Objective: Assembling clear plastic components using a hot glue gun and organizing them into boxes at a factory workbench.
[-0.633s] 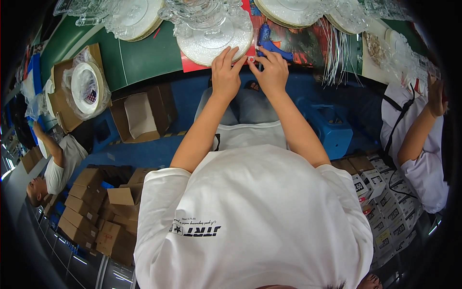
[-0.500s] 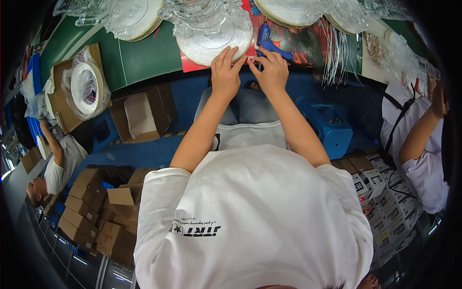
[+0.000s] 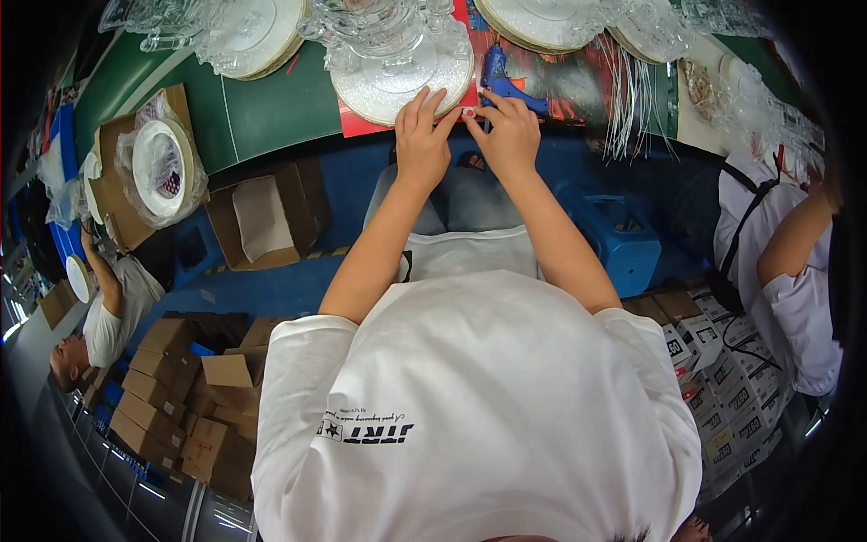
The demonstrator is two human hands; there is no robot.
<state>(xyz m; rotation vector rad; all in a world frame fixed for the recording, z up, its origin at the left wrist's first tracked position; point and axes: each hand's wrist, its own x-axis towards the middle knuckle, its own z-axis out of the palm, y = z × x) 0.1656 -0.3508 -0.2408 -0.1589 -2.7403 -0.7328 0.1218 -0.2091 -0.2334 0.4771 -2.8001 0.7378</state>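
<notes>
My left hand (image 3: pixel 423 146) and my right hand (image 3: pixel 510 137) meet at the front edge of the table. Between their thumbs is a small white and red piece (image 3: pixel 469 113), too small to name, pinched from both sides. The left fingertips lie against the rim of a glittery white round plate (image 3: pixel 375 95). Clear glass-like parts (image 3: pixel 384 32) stand on that plate. Just beyond my right fingers lies a blue glue gun (image 3: pixel 508 86) with an orange trigger. A red sheet (image 3: pixel 359 125) is under the plate.
More round plates with clear parts (image 3: pixel 262 36) line the table's back. Thin white strips (image 3: pixel 632 108) hang over the front edge at right. Below are a brown carton (image 3: pixel 302 212) and a blue stool (image 3: pixel 628 244). Co-workers sit at left (image 3: pixel 126 294) and right (image 3: pixel 786 289).
My hands stay almost still around the small piece. The co-worker on the right has shifted an arm, and the one on the left has moved slightly.
</notes>
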